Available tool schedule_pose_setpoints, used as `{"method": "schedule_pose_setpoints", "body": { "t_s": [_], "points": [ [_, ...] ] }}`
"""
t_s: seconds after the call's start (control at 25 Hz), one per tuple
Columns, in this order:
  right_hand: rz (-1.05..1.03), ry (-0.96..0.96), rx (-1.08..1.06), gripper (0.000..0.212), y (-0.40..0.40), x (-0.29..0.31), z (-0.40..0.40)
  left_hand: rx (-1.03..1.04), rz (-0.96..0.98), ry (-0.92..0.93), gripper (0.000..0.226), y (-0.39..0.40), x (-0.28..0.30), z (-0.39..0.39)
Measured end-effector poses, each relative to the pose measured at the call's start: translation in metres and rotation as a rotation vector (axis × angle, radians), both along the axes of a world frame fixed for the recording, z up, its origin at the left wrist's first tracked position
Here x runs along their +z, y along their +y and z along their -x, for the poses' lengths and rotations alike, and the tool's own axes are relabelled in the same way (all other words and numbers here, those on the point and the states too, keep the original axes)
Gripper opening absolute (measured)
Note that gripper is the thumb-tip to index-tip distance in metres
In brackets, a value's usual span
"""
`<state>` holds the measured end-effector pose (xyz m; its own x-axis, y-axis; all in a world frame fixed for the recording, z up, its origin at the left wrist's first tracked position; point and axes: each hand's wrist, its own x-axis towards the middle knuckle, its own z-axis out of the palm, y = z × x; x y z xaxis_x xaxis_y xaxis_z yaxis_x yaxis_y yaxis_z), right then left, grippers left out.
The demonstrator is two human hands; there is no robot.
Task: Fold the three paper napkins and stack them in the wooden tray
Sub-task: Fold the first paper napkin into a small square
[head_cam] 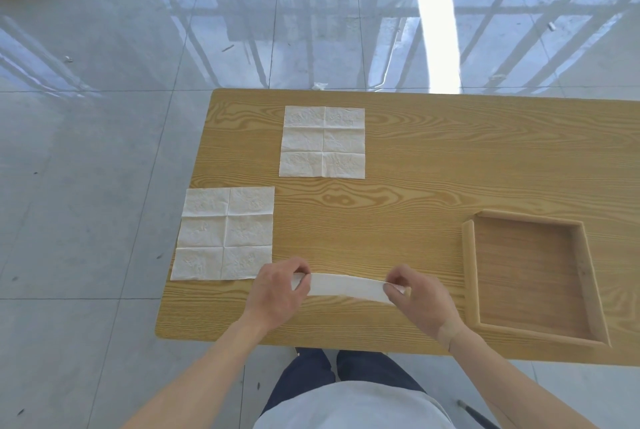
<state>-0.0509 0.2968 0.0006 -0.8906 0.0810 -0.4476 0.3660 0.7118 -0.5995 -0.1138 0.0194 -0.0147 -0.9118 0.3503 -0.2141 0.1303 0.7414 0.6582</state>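
Note:
A white napkin folded into a narrow strip hangs just above the wooden table near its front edge. My left hand pinches the strip's left end and my right hand pinches its right end. Two unfolded white napkins lie flat: one at the table's left edge, the other farther back. The wooden tray sits to the right of my right hand, with nothing in it.
The table's left and front edges are close to the napkins and my hands. Beyond them lies a glossy grey tiled floor. My legs show below the front edge.

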Motion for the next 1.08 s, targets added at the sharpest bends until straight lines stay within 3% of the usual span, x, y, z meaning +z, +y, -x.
{"method": "schedule_pose_setpoints", "body": {
  "t_s": [0.24,0.4,0.64,0.76,0.84,0.96,1.08],
  "points": [
    [0.143,-0.145,-0.21,0.004,0.001,-0.002,0.009,0.217,-0.128,-0.356,0.005,-0.001,-0.007,0.009],
    [0.143,-0.22,-0.224,0.011,-0.006,-0.018,0.011,0.267,-0.096,-0.42,0.008,0.002,-0.019,0.012],
    [-0.058,-0.126,-0.094,0.035,-0.013,-0.031,0.003,0.218,0.043,-0.24,0.022,0.01,-0.023,0.006],
    [-0.346,0.051,0.076,0.041,-0.024,-0.03,-0.009,0.092,0.247,0.043,0.03,0.012,-0.021,-0.01],
    [-0.43,0.152,0.242,0.049,-0.039,-0.031,-0.02,-0.093,0.331,0.199,0.04,0.021,-0.021,-0.028],
    [-0.465,0.189,0.473,0.063,-0.06,-0.042,-0.035,-0.388,0.426,0.161,0.062,0.039,-0.033,-0.056],
    [-0.521,0.123,0.533,0.069,-0.065,-0.058,-0.039,-0.427,0.489,0.073,0.069,0.046,-0.044,-0.065]
  ]
}}
